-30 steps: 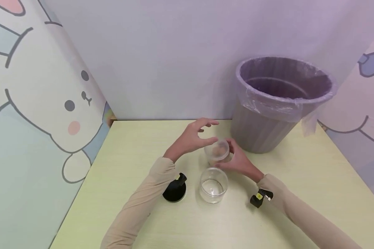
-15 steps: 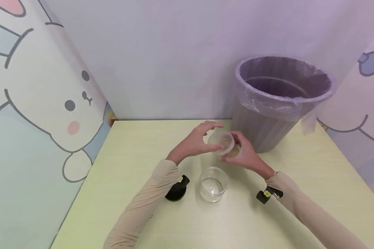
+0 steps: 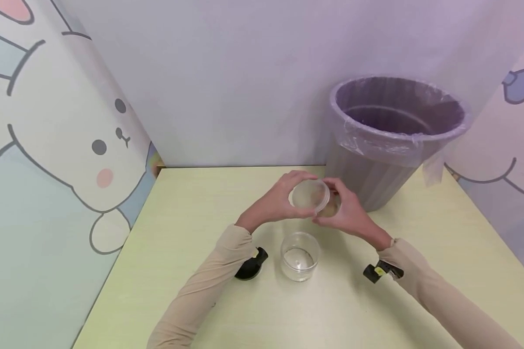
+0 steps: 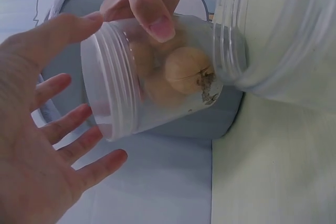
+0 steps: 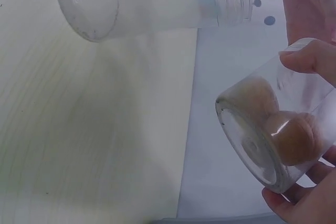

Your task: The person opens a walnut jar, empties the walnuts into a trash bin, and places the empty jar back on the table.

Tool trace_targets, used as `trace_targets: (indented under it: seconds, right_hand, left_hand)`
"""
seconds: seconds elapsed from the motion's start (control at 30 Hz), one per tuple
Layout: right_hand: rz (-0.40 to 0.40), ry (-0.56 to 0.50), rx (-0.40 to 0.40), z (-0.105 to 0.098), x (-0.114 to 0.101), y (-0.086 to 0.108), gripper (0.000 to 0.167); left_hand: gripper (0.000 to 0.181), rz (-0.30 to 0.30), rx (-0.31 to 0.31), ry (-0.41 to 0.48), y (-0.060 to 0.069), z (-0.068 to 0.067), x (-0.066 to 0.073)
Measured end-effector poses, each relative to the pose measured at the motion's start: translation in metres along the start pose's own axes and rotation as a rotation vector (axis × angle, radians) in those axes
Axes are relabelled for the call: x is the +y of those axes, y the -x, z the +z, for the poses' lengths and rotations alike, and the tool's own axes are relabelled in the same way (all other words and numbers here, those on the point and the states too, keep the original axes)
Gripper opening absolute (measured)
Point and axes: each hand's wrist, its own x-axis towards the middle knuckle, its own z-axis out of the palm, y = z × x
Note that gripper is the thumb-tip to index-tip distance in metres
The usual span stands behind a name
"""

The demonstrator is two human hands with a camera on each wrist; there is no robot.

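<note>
A clear plastic jar (image 4: 178, 87) with several brown, walnut-like balls (image 4: 189, 70) inside hangs tilted above the table, its frosted screw lid (image 3: 309, 195) facing my left hand. My right hand (image 3: 348, 213) grips the jar's body, thumb on one side and fingers round the other. My left hand (image 3: 281, 199) spans the lid, the thumb on one edge and fingertips at the opposite edge. In the left wrist view the little finger stands off the lid. Nearer me on the table stands an uncovered clear jar (image 3: 300, 257), upright.
A black round disc (image 3: 248, 272) lies on the table, partly hidden under my left forearm. A large grey bin (image 3: 367, 169) with a clear liner stands at the back right, close behind my right hand. A pale wall backs the table (image 3: 332, 310).
Both hands have lifted the jar with the walnut-like balls off the table and tilted its lid leftward. The left hand has closed in on the lid. The uncovered jar has stayed put.
</note>
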Motion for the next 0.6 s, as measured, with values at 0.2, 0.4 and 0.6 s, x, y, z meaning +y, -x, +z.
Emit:
trace_targets:
  seconds: [0.2,0.4,0.6]
  right_hand:
    - [-0.015,0.016,-0.008,-0.003,-0.01,0.0,0.091]
    - [-0.022,0.028,-0.016,-0.004,-0.015,0.001,0.088]
    - [-0.011,0.033,-0.008,-0.002,-0.016,0.003,0.088]
  left_hand:
    - [0.067,0.024,0.015,0.024,0.0,0.002,0.001]
    - [0.064,0.031,0.018,0.041,0.001,0.003,-0.003]
    - [0.062,0.029,0.017,0.041,0.002,0.004,-0.005]
